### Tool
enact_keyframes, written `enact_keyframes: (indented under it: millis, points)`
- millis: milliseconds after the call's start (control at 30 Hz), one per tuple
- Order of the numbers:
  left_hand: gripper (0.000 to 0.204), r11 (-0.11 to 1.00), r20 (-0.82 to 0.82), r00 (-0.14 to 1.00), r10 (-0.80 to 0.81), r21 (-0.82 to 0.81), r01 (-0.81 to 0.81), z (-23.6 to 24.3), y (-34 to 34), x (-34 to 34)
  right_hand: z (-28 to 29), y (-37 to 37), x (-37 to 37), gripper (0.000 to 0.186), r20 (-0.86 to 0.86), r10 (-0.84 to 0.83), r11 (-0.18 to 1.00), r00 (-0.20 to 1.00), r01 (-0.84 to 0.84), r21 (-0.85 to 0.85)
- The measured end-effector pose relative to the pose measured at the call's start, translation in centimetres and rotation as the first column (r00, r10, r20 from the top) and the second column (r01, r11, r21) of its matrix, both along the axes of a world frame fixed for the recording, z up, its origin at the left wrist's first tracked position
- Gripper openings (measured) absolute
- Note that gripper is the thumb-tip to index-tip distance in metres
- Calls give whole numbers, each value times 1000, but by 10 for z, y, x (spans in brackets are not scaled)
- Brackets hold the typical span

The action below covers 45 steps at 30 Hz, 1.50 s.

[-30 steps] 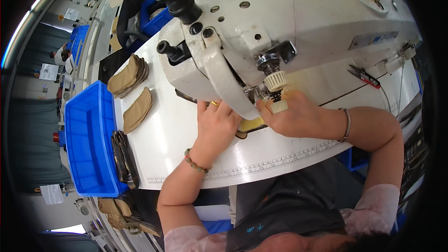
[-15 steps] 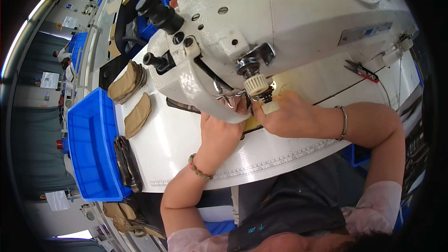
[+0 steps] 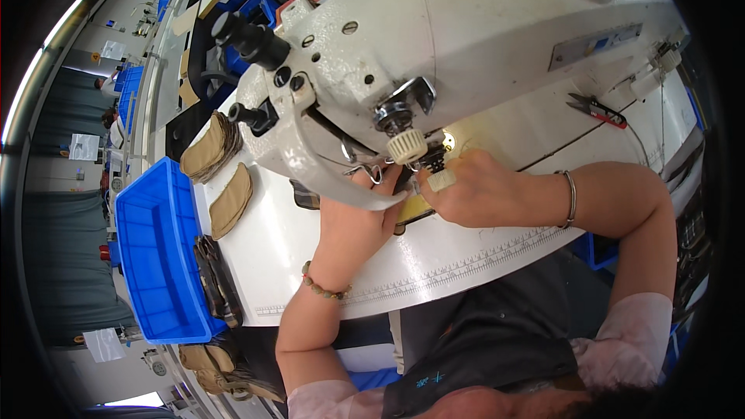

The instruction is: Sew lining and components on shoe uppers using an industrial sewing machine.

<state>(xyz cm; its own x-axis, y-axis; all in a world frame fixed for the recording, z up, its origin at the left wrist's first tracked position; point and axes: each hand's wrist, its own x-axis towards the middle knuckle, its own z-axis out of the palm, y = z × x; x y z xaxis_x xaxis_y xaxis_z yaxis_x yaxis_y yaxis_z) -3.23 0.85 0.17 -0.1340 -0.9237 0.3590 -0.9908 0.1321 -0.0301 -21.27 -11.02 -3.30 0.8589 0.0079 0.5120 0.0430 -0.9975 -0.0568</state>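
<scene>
A white sewing machine (image 3: pixel 349 70) fills the upper middle, and both hands work close to its needle area. My left hand (image 3: pixel 353 221) is closed on a dark checked fabric piece (image 3: pixel 306 195), part of which sticks out to the left of the hand. The machine's curved white guard covers some of the left fingers. My right hand (image 3: pixel 473 190) sits just right of the needle area, its fingers curled and pressed together beside a cream knob (image 3: pixel 441 180). What its fingertips pinch is hidden. Under the hands lies a yellowish plate (image 3: pixel 417 208).
Tan fabric pieces (image 3: pixel 203 151) are stacked at the left of the white table (image 3: pixel 287 279), with a single tan piece (image 3: pixel 231 202) nearby. Dark folded pieces (image 3: pixel 217 279) lie beside a blue bin (image 3: pixel 163 256). Red-handled thread snips (image 3: pixel 597 111) rest at the right.
My left hand has shifted slightly left relative to the machine, and less of the dark fabric piece sticks out beside it. The right hand stays nearly in place. The view has moved slightly.
</scene>
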Motion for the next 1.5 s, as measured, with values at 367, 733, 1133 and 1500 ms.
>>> enact_keyframes:
  millis: [367,733,1133,1500]
  points:
    - [21,994,-285,955,-84,-89,61,-17,-10,22,-6,-13,8,8,70,-53,998,996,55,-23]
    - [14,994,-371,923,-102,-12,106,-13,-5,22,-16,-17,20,11,125,22,997,992,-30,65]
    - [17,995,-207,974,-91,-62,80,-16,-5,18,-3,-9,7,6,-38,46,996,998,-49,-75]
    - [13,992,-235,971,-36,-122,7,-29,-13,21,-6,-13,5,29,-114,18,998,993,-24,-55]
